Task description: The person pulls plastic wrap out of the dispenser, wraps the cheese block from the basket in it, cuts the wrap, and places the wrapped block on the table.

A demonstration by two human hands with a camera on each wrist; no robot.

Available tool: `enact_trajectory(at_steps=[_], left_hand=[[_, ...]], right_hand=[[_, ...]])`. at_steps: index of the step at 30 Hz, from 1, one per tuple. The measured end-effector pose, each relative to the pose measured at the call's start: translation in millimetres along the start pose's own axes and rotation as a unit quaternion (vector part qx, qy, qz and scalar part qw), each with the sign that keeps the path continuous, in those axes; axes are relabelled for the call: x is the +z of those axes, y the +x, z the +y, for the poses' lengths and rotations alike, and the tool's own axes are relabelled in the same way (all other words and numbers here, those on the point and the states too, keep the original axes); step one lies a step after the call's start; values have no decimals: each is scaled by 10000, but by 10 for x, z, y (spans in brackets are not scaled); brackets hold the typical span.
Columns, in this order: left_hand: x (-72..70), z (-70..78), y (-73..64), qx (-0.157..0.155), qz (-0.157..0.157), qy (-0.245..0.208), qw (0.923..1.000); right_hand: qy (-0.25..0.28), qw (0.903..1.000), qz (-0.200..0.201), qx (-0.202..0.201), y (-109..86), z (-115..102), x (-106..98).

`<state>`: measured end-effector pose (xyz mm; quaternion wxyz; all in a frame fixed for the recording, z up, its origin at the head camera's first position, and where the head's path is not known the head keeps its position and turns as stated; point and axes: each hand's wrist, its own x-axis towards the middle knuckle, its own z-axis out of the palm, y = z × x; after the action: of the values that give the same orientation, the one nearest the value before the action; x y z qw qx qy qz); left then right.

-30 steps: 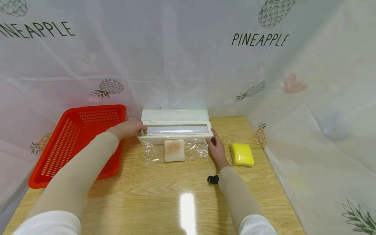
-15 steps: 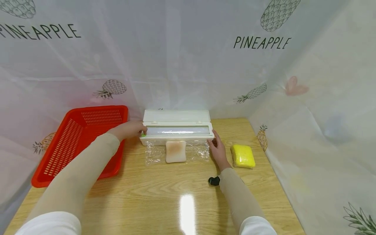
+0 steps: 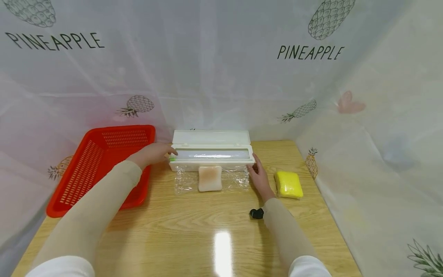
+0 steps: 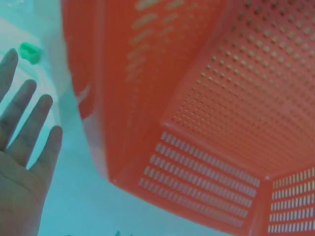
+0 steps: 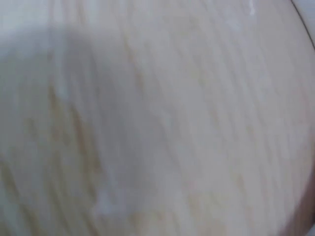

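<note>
A white cling film dispenser point(image 3: 212, 168) lies at the back of the table, its lid point(image 3: 211, 137) raised and a roll of film point(image 3: 211, 154) inside. My left hand point(image 3: 154, 154) is at its left end, fingers just above the green slide cutter point(image 3: 172, 158). In the left wrist view its fingers point(image 4: 30, 128) are extended, apart from the cutter. My right hand point(image 3: 260, 177) holds the dispenser's right end, thumb at the front and fingers on the side. A slice of toast point(image 3: 210, 179) lies on the sheet of film point(image 3: 187, 180) drawn out in front.
On the left stands a red plastic basket point(image 3: 147, 188), partly behind my left forearm. A yellow wrapped square point(image 3: 288, 185) lies right of my right hand. A small black object point(image 3: 256, 213) is beside my right sleeve. A pineapple-print curtain point(image 3: 221, 69) hangs behind the table.
My left fingers have lifted off the green cutter, which now shows more. The right hand keeps its hold on the dispenser. The head view has shifted slightly.
</note>
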<state>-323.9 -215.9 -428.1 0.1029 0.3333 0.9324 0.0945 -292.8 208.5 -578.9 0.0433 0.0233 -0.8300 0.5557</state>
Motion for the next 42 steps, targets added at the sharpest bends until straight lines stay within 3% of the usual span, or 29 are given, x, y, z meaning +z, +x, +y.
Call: enact_trajectory(at_steps=[5,11,15,19,24,30,34,38,42], left_hand=[[57,110,46,30,250,21,9997],[137,386,64,-281,600,-72,9978],[242,614,9,-474,1010,-680,9914],[431,816,-70,-714,1289,-1546,9769],[760,977,-148,-1001,1637,-2644,9451],[1112,1200,-195,-1548,2254,-3890,8797],[1308,1364,-202,-1903,2387,-4364,8464],[1455,1508,-216,-2020,2362,-4716,8252],[1591,1618,-215,-1991,2279,-5168,8008]], right_hand=[[107,9993,-283,196,4,-29,-37],[421,9986,-232,229,-31,-141,-62],[397,9986,332,-60,-133,-270,-49],[357,9961,649,-474,-251,-396,29],[71,9914,525,-1196,-360,-590,175],[-579,9820,-21,-1796,-333,-771,347],[-1376,9683,-395,-2049,-255,-840,473],[-1907,9502,-738,-2352,-194,-919,575],[-2082,9452,-1064,-2278,-184,-1002,646]])
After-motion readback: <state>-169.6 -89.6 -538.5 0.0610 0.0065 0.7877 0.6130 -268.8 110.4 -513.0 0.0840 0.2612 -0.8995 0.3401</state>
